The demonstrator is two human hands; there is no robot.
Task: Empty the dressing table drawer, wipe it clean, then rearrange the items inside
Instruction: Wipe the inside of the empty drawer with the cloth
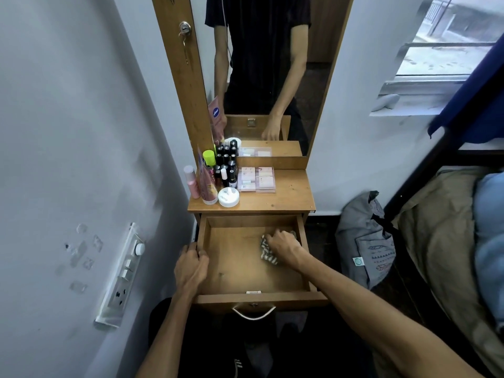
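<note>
The wooden drawer (234, 271) of the dressing table is pulled out and holds only a striped cloth (266, 253) at its right side. My right hand (283, 246) presses down on that cloth, fingers closed over it. My left hand (191, 266) grips the drawer's left wall. On the table top (289, 197) stand the cosmetics: a pink bottle (191, 181), a pink tube (207, 184), a white round jar (228, 197), several dark small bottles (226, 167) and a clear palette case (256, 179).
A mirror (261, 77) rises behind the table top. A switch panel (122, 274) is on the left wall. A grey bag (365, 241) leans on the floor at the right, beside a bed (450, 227). The drawer's metal handle (253, 313) faces me.
</note>
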